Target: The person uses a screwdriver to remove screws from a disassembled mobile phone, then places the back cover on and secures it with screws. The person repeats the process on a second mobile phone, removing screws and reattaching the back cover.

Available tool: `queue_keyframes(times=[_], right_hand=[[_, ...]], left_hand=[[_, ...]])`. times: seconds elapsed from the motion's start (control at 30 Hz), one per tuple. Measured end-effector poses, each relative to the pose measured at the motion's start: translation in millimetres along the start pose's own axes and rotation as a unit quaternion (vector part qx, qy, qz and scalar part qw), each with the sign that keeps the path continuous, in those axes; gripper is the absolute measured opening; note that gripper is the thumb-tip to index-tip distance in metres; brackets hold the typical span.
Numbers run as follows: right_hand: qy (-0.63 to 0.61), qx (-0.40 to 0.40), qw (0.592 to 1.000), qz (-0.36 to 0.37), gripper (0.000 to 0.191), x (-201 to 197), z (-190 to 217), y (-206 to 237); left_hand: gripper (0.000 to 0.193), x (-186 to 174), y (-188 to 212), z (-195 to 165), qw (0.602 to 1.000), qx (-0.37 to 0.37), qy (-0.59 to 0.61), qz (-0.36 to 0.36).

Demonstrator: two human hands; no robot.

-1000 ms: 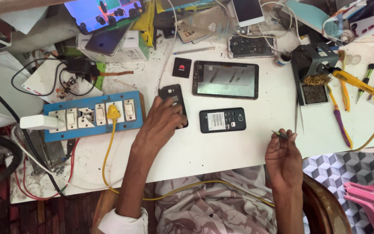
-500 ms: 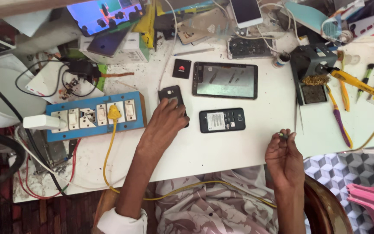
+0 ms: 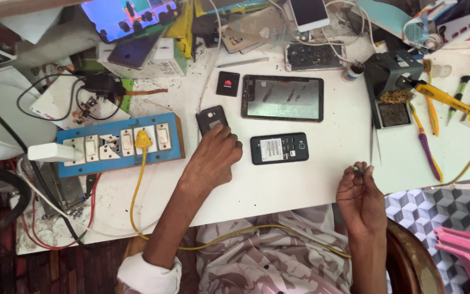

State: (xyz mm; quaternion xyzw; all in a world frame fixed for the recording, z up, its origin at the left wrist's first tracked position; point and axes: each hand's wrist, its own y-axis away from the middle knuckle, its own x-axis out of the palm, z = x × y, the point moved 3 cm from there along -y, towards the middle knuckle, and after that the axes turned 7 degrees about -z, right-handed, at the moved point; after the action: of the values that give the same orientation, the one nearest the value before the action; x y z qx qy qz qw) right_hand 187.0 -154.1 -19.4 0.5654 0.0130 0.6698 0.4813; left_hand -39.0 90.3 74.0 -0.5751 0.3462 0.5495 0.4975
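Note:
My left hand (image 3: 214, 158) rests palm down on a black phone back cover (image 3: 211, 117), its fingers covering the lower half. Just right of it lies an opened black phone (image 3: 279, 148) with its inside showing. A dark tablet (image 3: 282, 98) lies beyond that, with a small black square part (image 3: 228, 84) to its left. My right hand (image 3: 361, 196) is raised near the table's front edge and pinches a tiny part (image 3: 358, 169) between thumb and fingertips.
A blue switch board (image 3: 116, 144) with a yellow plug and cord sits at left. A soldering iron stand (image 3: 388, 90), a yellow soldering iron (image 3: 446, 99), a purple tool (image 3: 428, 152) and tweezers (image 3: 372, 148) lie at right. Phones, boxes and cables crowd the back.
My left hand has slid a little farther over the black back cover. My right hand holds its spot with the tiny part.

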Motion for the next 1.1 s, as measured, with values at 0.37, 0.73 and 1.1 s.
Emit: queue_keyframes(times=[0.37,0.73,1.1], right_hand=[[-0.005,0.007,1.0,0.005,0.015,16,-11,18],[0.018,0.033,0.999,-0.004,0.015,31,-23,30],[-0.024,0.06,0.995,-0.07,0.012,39,-32,45]], left_hand=[[0.023,-5,16,16,0.992,-0.118,0.036,0.012],[0.017,-9,5,9,0.991,-0.101,0.024,-0.081],[0.016,-33,11,-1,0.926,-0.217,0.219,-0.218]])
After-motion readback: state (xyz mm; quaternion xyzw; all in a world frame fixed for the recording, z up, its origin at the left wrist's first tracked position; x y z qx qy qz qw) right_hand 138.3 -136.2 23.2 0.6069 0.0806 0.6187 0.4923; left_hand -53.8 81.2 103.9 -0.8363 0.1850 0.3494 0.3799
